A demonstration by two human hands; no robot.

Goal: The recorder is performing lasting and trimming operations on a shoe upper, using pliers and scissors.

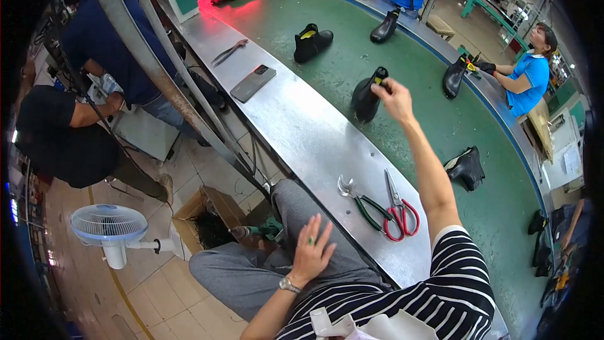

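Note:
My right hand [395,97] reaches out over the green work surface. Its fingers are closed at the top opening of a black ankle boot [366,99], whose yellow lining shows at the collar. Whether the sole touches the surface is hard to tell. Above my grey-trousered thigh, my left hand [309,253] is held with fingers spread and nothing in it. Between my arms, on the metal ledge [308,145], lie red-handled scissors [395,198] and green-handled cutters [365,204], which overlap at the handles.
More black boots stand on the green surface [415,145], among them one boot [313,43] farther off and another [465,169] to the right. A phone [253,83] and tweezers-like tool [230,52] lie on the ledge. At left are metal posts [141,44], a fan [110,226] and a cardboard box [189,211]. Co-workers surround the table.

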